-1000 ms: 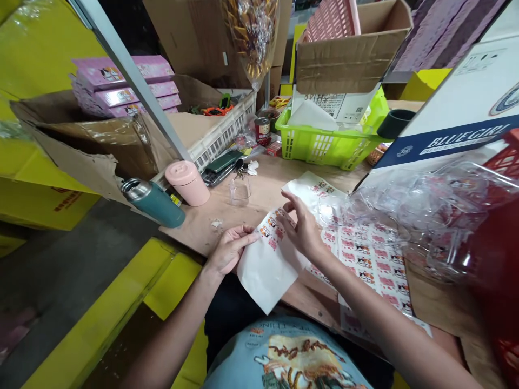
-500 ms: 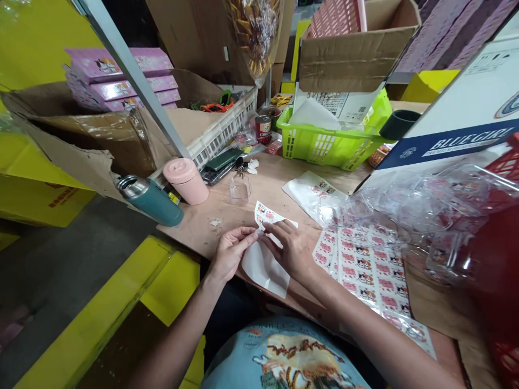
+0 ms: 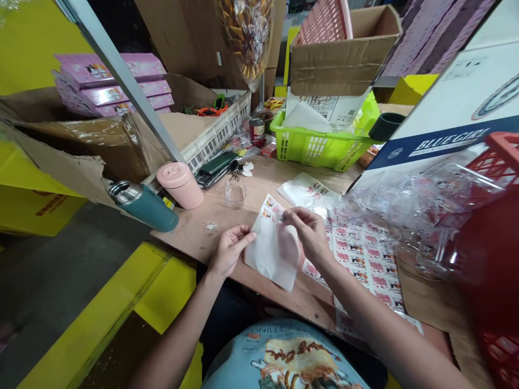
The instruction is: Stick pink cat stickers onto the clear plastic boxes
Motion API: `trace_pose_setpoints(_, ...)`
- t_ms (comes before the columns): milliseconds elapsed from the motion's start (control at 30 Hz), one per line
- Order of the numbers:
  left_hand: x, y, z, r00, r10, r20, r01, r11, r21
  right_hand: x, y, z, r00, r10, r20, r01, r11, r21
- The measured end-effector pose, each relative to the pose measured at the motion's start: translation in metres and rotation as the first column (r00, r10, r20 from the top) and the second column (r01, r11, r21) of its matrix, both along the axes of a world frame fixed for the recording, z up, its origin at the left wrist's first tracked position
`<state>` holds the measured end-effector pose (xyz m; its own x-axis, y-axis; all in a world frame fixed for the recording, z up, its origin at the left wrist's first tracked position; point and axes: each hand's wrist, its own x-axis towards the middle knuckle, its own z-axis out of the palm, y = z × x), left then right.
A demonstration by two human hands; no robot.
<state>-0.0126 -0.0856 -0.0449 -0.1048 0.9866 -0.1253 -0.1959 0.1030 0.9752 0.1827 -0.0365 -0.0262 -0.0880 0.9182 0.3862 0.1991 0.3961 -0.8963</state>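
My left hand (image 3: 231, 249) pinches the left edge of a mostly blank white sticker sheet (image 3: 271, 251) between thumb and fingers. A few cat and pink prints remain at the sheet's top end. My right hand (image 3: 307, 232) is closed at the sheet's upper right edge, its fingertips pinching beside a pink print. Whether a single sticker is lifted there I cannot tell. Under and beside my right forearm lies a fuller sheet of cat and pink stickers (image 3: 359, 263). Beyond the hands, a small clear plastic case (image 3: 235, 194) stands on the wooden table (image 3: 194, 237).
A pink cup (image 3: 181, 186) and a teal flask (image 3: 148, 208) stand at the left. Several clear cases (image 3: 430, 210) are heaped at the right beside a red basket (image 3: 505, 151). A green basket (image 3: 320, 151) stands at the back. Another sticker sheet (image 3: 298, 189) lies before it.
My hands have moved apart, the right one up and to the right. The sheet, curled over before, now lies more open between them. The view has shifted slightly.
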Motion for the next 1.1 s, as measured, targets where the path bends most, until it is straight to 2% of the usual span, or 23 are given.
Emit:
trace_pose_setpoints(67, 0.007, 0.011, 0.002, 0.952, 0.168, -0.256, -0.123, 0.976, 0.182, 0.011, 0.005, 0.008, 0.994, -0.112, -0.009, 0.112, 0.992, 0.061)
trace_pose_setpoints(100, 0.014, 0.015, 0.005, 0.917, 0.218, -0.334, -0.129, 0.954, 0.270, 0.014, 0.005, 0.013, 0.988, -0.153, -0.002, 0.152, 0.983, 0.099)
trace_pose_setpoints(133, 0.023, 0.019, 0.010, 0.910, 0.210, -0.358, -0.093, 0.944, 0.318, 0.016, 0.004, 0.017, 0.985, -0.172, 0.019, 0.167, 0.976, 0.141)
trace_pose_setpoints(167, 0.032, 0.022, 0.015, 0.935, 0.134, -0.327, -0.025, 0.948, 0.318, 0.017, 0.002, 0.020, 0.984, -0.168, 0.054, 0.155, 0.971, 0.182)
trace_pose_setpoints(233, 0.050, 0.025, 0.025, 0.989, -0.109, -0.100, 0.130, 0.963, 0.235, 0.017, -0.005, 0.023, 0.983, -0.103, 0.154, 0.063, 0.967, 0.246)
trace_pose_setpoints(267, 0.056, 0.025, 0.029, 0.980, -0.191, 0.057, 0.178, 0.967, 0.183, 0.018, -0.008, 0.022, 0.976, -0.055, 0.212, -0.002, 0.966, 0.260)
trace_pose_setpoints(300, 0.060, 0.025, 0.032, 0.954, -0.221, 0.201, 0.197, 0.971, 0.134, 0.019, -0.011, 0.020, 0.967, -0.022, 0.253, -0.047, 0.964, 0.260)
trace_pose_setpoints(367, 0.062, 0.024, 0.034, 0.902, -0.187, 0.390, 0.177, 0.982, 0.060, 0.024, -0.013, 0.015, 0.968, -0.023, 0.248, -0.031, 0.976, 0.214)
trace_pose_setpoints(467, 0.058, 0.020, 0.034, 0.869, -0.182, 0.461, 0.180, 0.982, 0.047, 0.033, -0.007, 0.007, 0.990, -0.040, 0.135, 0.036, 0.999, 0.037)
trace_pose_setpoints(533, 0.056, 0.016, 0.034, 0.869, -0.245, 0.429, 0.224, 0.970, 0.098, 0.036, -0.001, 0.008, 0.995, -0.005, 0.096, 0.008, 0.999, -0.032)
trace_pose_setpoints(567, 0.056, 0.015, 0.034, 0.885, -0.264, 0.384, 0.233, 0.964, 0.127, 0.037, 0.000, 0.011, 0.995, 0.000, 0.099, 0.001, 1.000, -0.017)
trace_pose_setpoints(600, 0.055, 0.014, 0.035, 0.911, -0.271, 0.312, 0.232, 0.960, 0.157, 0.037, 0.001, 0.016, 0.990, -0.006, 0.139, 0.001, 0.999, 0.038)
trace_pose_setpoints(667, 0.055, 0.013, 0.035, 0.965, -0.248, 0.088, 0.222, 0.947, 0.234, 0.035, -0.002, 0.029, 0.940, -0.038, 0.339, -0.042, 0.974, 0.225)
trace_pose_setpoints(733, 0.056, 0.013, 0.035, 0.966, -0.209, -0.154, 0.248, 0.917, 0.313, 0.033, -0.008, 0.044, 0.790, -0.122, 0.601, -0.179, 0.892, 0.416)
trace_pose_setpoints(800, 0.059, 0.011, 0.036, 0.943, -0.203, -0.265, 0.293, 0.882, 0.368, 0.032, -0.014, 0.056, 0.647, -0.225, 0.729, -0.304, 0.800, 0.517)
trace_pose_setpoints(833, 0.060, 0.009, 0.038, 0.940, -0.222, -0.259, 0.310, 0.873, 0.376, 0.032, -0.017, 0.060, 0.627, -0.264, 0.733, -0.329, 0.763, 0.556)
trace_pose_setpoints(900, 0.058, 0.004, 0.044, 0.946, -0.269, -0.181, 0.318, 0.874, 0.366, 0.035, -0.021, 0.066, 0.684, -0.292, 0.668, -0.302, 0.721, 0.624)
trace_pose_setpoints(967, 0.047, -0.001, 0.051, 0.969, -0.198, -0.151, 0.241, 0.898, 0.367, 0.042, -0.025, 0.069, 0.804, -0.281, 0.525, -0.169, 0.737, 0.654)
trace_pose_setpoints(1033, 0.026, -0.001, 0.055, 0.956, 0.070, -0.285, 0.062, 0.901, 0.430, 0.051, -0.028, 0.072, 0.893, -0.273, 0.357, 0.008, 0.805, 0.594)
trace_pose_setpoints(1067, 0.014, 0.000, 0.054, 0.889, 0.237, -0.391, -0.026, 0.880, 0.475, 0.054, -0.030, 0.073, 0.923, -0.258, 0.285, 0.076, 0.849, 0.523)
trace_pose_setpoints(1100, 0.003, 0.002, 0.050, 0.780, 0.367, -0.508, -0.074, 0.859, 0.507, 0.057, -0.032, 0.074, 0.949, -0.227, 0.219, 0.114, 0.894, 0.433)
